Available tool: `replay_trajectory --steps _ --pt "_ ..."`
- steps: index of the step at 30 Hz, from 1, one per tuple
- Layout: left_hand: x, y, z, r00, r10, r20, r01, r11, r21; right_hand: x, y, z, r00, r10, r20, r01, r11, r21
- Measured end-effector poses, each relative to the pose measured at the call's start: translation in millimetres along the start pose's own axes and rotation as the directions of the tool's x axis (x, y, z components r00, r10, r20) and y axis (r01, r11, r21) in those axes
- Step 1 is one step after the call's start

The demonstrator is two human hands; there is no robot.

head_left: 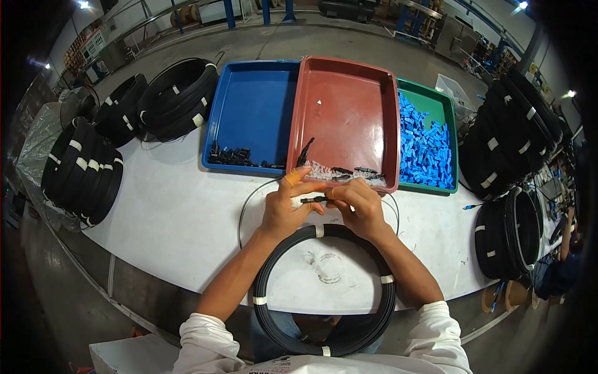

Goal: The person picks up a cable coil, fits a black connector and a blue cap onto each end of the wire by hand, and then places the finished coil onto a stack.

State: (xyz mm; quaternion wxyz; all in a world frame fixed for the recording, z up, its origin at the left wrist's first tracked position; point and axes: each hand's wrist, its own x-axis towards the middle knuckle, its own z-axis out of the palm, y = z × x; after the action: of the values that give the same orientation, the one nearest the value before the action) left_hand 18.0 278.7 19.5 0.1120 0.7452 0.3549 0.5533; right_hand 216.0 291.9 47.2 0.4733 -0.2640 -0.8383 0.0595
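Cable-end connector (313,200): small black piece, held level between both hands, just above the white table (180,212) and just in front of the red tray (349,106).

Head view:
- Left hand (283,212) pinches its left end with the fingertips; one digit wears an orange finger cot (293,177). Right hand (360,209) grips the other end, fingers curled in tight. Neither hand is slack.
- Thin black cable (243,212) loops out from the hands across the table. The bigger cable coil (263,280), bound with white tape, lies right under the wrists and hangs over the table edge.
- Red tray holds clear pieces (324,171) and a few black ones at its near wall. Blue tray (249,106), to its left, has black parts (233,156). Green tray (423,100), to its right, has blue parts (423,153).
- More taped coils are stacked on the left (84,168) and on the right (517,131).

My read on doing it well:
- Keep both pinches close to the joint so the piece stays straight.
- Don't lean the forearms on the coil.
- Leave slack in the thin cable so it can't tug the end sideways.
- Work low over the table so a dropped piece lands there, not on the floor.
- I can't tell from here whether the parts are seated, so check by feel.
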Motion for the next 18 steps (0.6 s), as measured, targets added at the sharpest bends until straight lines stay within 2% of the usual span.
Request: replay_trajectory --steps 3,4,6,8,10,15,17,18 --pt "6.2 5.8 3.0 0.989 -0.143 0.030 0.146 0.951 -0.273 -7.5 7.7 2.0 0.999 -0.043 0.005 0.043 0.997 0.068" --pt "6.1 3.7 0.5 0.989 -0.142 0.032 0.145 0.951 -0.274 -8.5 8.9 1.8 0.999 -0.042 0.004 0.042 0.997 0.066" --pt "3.9 -1.1 -8.4 0.960 -0.231 0.160 0.263 0.939 -0.221 -10.4 7.9 1.9 0.999 -0.006 -0.032 0.007 0.999 0.052" --pt "4.6 2.6 -11.6 0.958 -0.256 0.131 0.279 0.939 -0.203 -10.5 7.9 3.6 0.998 -0.013 -0.059 0.015 0.999 0.047" --pt "4.2 2.1 -12.3 0.989 -0.106 0.103 0.116 0.989 -0.092 -11.7 8.7 4.4 0.996 -0.023 -0.086 0.027 0.999 0.042" --pt "2.8 7.5 -2.4 0.985 -0.159 0.060 0.165 0.977 -0.135 -14.6 9.2 2.1 0.997 -0.052 -0.054 0.051 0.999 -0.015" --pt "1.5 9.9 -0.6 0.960 -0.258 0.107 0.276 0.934 -0.227 -17.9 9.8 -0.2 0.998 -0.045 -0.042 0.044 0.999 -0.015" --pt "1.2 9.4 0.7 0.959 -0.260 0.109 0.278 0.933 -0.226 -18.7 9.3 -1.1 0.999 -0.040 -0.027 0.040 0.999 -0.013"
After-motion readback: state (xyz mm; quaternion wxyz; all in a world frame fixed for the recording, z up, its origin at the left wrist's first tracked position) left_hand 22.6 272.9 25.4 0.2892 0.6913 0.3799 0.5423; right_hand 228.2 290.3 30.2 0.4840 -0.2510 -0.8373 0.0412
